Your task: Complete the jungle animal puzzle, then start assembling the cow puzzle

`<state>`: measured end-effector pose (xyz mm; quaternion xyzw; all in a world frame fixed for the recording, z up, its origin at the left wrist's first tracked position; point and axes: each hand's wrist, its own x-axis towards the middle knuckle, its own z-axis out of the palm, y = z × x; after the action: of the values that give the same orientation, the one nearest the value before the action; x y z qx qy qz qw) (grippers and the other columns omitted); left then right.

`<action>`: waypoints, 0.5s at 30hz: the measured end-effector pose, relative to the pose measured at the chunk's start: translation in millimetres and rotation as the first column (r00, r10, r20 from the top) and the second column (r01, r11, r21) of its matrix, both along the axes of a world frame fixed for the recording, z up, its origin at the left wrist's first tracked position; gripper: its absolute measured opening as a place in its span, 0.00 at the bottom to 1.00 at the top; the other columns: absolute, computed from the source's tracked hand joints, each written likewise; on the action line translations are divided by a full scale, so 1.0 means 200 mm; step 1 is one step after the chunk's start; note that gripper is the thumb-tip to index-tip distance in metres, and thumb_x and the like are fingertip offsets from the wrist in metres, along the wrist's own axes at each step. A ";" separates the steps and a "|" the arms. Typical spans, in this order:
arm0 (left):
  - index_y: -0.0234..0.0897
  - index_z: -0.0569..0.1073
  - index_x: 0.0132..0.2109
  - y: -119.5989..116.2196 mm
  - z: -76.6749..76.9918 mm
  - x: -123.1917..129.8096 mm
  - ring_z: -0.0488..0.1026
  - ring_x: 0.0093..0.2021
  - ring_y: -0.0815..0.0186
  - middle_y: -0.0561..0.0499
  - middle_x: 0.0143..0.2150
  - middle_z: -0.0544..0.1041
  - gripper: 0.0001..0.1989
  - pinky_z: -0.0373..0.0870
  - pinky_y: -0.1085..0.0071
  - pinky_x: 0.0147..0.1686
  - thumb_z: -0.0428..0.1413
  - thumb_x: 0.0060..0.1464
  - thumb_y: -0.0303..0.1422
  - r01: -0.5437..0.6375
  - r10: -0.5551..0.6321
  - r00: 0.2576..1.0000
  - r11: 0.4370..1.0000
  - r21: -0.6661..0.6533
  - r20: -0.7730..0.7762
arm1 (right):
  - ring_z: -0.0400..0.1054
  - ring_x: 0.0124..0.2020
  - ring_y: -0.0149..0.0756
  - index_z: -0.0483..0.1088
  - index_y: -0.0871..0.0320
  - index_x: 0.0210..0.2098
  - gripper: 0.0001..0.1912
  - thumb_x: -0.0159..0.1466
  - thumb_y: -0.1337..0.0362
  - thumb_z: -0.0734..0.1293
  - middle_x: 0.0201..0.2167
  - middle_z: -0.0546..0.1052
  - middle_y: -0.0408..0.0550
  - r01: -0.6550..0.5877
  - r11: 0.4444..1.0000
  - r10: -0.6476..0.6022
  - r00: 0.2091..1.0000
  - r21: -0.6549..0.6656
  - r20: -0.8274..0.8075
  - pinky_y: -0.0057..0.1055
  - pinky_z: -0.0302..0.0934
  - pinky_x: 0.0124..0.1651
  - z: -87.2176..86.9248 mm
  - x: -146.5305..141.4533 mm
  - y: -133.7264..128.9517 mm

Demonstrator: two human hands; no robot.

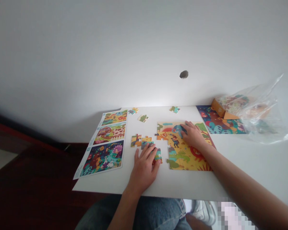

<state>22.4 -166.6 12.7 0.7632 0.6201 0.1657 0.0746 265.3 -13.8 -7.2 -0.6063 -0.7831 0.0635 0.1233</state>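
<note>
A partly joined jigsaw puzzle (182, 156) lies flat on the white table, showing an elephant, a small figure and a crocodile. My right hand (193, 135) rests on its upper part, fingers stretched out beside the elephant. To the left of this section, my left hand (145, 164) lies palm down with its fingers apart, touching loose puzzle pieces and partly covering them. One uncovered piece (135, 140) with a tree sits just beyond its fingers. A gap separates these pieces from the joined section's notched left edge.
A sheet with three reference pictures (105, 145) lies at the table's left edge. Several loose pieces, including a green and white one (143, 118) and another (175, 109), lie farther back. At right are a dark-blue puzzle (207, 119), an orange box (218, 108) and a clear plastic bag (264, 111).
</note>
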 end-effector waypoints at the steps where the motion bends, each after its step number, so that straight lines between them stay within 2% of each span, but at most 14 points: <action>1: 0.38 0.69 0.62 0.00 0.00 0.00 0.58 0.69 0.53 0.43 0.66 0.67 0.20 0.48 0.42 0.67 0.48 0.65 0.34 0.002 -0.002 1.000 1.000 0.000 0.005 | 0.56 0.65 0.53 0.68 0.57 0.60 0.23 0.68 0.62 0.58 0.64 0.64 0.58 -0.004 1.000 0.004 1.000 0.001 0.002 0.51 0.51 0.64 0.00 0.00 0.00; 7: 0.41 0.70 0.61 -0.01 0.02 0.01 0.57 0.70 0.53 0.44 0.65 0.68 0.20 0.46 0.41 0.67 0.49 0.64 0.34 0.026 -0.025 0.999 0.999 -0.026 0.031 | 0.56 0.65 0.53 0.68 0.58 0.60 0.23 0.68 0.63 0.56 0.64 0.63 0.60 -0.017 1.000 0.017 1.000 0.000 0.019 0.51 0.50 0.65 0.00 -0.01 -0.01; 15: 0.46 0.73 0.58 -0.01 0.03 0.02 0.55 0.70 0.48 0.46 0.65 0.68 0.19 0.49 0.39 0.65 0.53 0.61 0.35 -0.018 0.018 1.000 1.000 -0.012 0.016 | 0.57 0.64 0.52 0.68 0.57 0.60 0.23 0.67 0.62 0.57 0.63 0.65 0.58 -0.025 1.000 0.025 1.000 0.017 0.010 0.48 0.52 0.65 -0.01 0.00 0.00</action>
<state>26.1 -168.9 18.9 0.7557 0.6273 0.1689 0.0828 265.5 -13.8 -8.6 -0.5957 -0.7917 0.0555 0.1240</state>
